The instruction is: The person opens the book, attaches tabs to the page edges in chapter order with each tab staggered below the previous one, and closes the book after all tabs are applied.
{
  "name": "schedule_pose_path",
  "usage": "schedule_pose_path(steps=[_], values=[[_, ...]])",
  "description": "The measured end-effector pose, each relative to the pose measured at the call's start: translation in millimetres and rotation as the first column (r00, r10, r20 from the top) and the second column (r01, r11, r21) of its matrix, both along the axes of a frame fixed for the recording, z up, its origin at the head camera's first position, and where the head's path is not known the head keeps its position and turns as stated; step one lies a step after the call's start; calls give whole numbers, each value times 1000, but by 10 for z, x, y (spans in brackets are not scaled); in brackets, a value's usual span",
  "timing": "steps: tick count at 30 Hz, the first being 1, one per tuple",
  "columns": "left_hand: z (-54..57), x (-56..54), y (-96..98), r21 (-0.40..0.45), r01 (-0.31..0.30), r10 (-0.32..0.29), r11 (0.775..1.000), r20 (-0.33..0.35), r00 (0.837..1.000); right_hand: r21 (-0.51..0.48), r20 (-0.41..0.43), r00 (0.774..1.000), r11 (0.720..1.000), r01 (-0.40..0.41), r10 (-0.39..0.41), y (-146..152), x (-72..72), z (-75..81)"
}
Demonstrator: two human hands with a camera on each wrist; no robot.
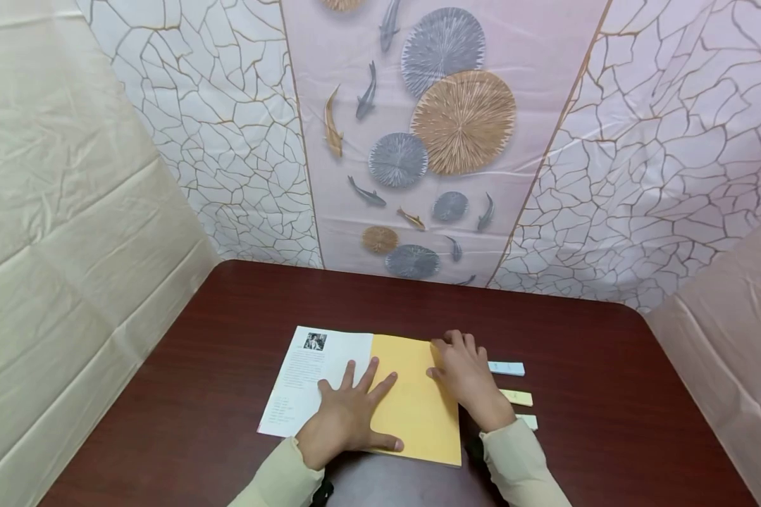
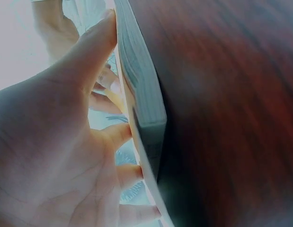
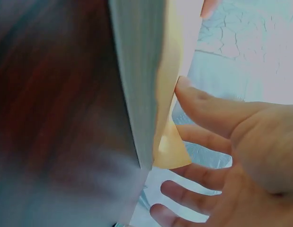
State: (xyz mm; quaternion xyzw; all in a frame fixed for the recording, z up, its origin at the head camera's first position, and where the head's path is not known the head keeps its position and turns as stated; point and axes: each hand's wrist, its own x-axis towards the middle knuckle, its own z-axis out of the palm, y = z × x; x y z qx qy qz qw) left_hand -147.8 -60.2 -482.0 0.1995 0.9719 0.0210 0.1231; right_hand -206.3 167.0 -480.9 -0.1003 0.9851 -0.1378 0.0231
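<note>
A book (image 1: 412,415) lies spread on the table, a white printed page (image 1: 292,380) with a small photo on the left and a plain yellow page (image 1: 418,394) on the right. My left hand (image 1: 349,415) rests across the fold, fingers spread, its thumb on the yellow page near the lower edge. At the upper right corner, my right hand (image 1: 472,380) pinches the yellow page; in the right wrist view that page's corner (image 3: 173,151) curls up between thumb and index finger. The thick page block (image 2: 146,94) shows edge-on in the left wrist view.
Right of the book lie three small strips: a blue strip (image 1: 507,368), a yellow strip (image 1: 517,398) and a pale green strip (image 1: 528,421), partly hidden by the right arm. The dark red table (image 1: 260,296) meets patterned cloth (image 1: 399,211) at the back.
</note>
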Motion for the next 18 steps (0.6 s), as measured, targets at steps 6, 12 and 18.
schedule_pose_path(steps=[6, 12, 18], values=[[18, -17, 30, -5, 0, 0, 1000, 0, 1000, -209, 25, 999, 977, 53, -49, 53, 20, 63], [25, -49, 47, 52, 27, -25, 998, -24, 999, -652, 314, 950, 727, 214, 2, 245, 115, 203], [-13, -111, -4, 243, -23, 38, 970, -57, 998, -830, 367, 884, 532, 170, 291, 207, 190, 204]])
